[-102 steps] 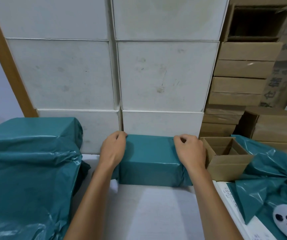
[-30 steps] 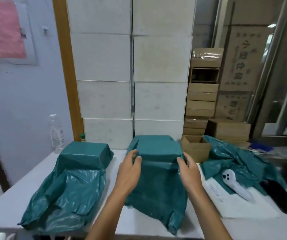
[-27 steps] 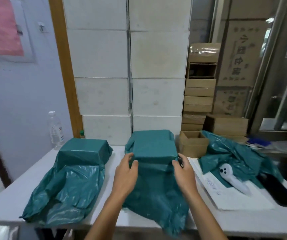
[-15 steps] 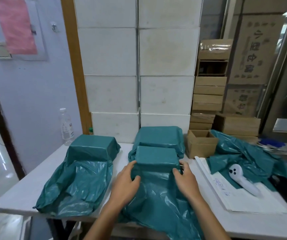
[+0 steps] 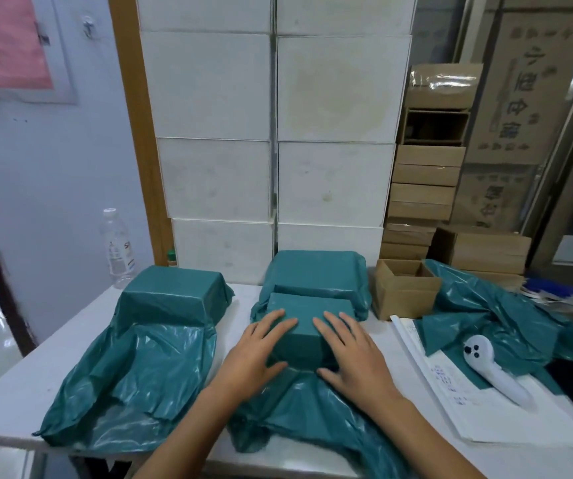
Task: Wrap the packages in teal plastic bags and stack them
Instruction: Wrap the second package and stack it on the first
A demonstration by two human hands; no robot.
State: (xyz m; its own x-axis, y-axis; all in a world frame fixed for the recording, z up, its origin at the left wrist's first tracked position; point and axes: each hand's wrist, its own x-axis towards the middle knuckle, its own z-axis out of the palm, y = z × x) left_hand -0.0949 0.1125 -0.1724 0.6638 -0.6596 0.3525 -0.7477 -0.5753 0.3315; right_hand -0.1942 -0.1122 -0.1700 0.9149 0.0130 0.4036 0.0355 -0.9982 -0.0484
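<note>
A small package in a teal bag [image 5: 304,326] lies at the middle of the white table [image 5: 36,385]. My left hand [image 5: 257,354] and my right hand [image 5: 350,354] press flat on its near top and sides, fingers spread. The loose end of its bag [image 5: 298,409] trails toward me over the table edge. Right behind it sits a larger wrapped teal package [image 5: 312,271]. To the left stands a third teal-bagged package [image 5: 171,293] with its open bag end spread forward.
A pile of spare teal bags [image 5: 499,323] lies at the right, with a white handheld scanner [image 5: 492,364] and paper sheets [image 5: 485,409]. An open cardboard box [image 5: 404,288] stands beside the back package. White boxes [image 5: 271,133] and brown cartons [image 5: 423,188] are stacked behind. A water bottle [image 5: 117,250] stands at the back left.
Both hands drew a small bagged package toward me off the larger one behind it. They then shifted from its sides to lie flat on its top, fingers spread.
</note>
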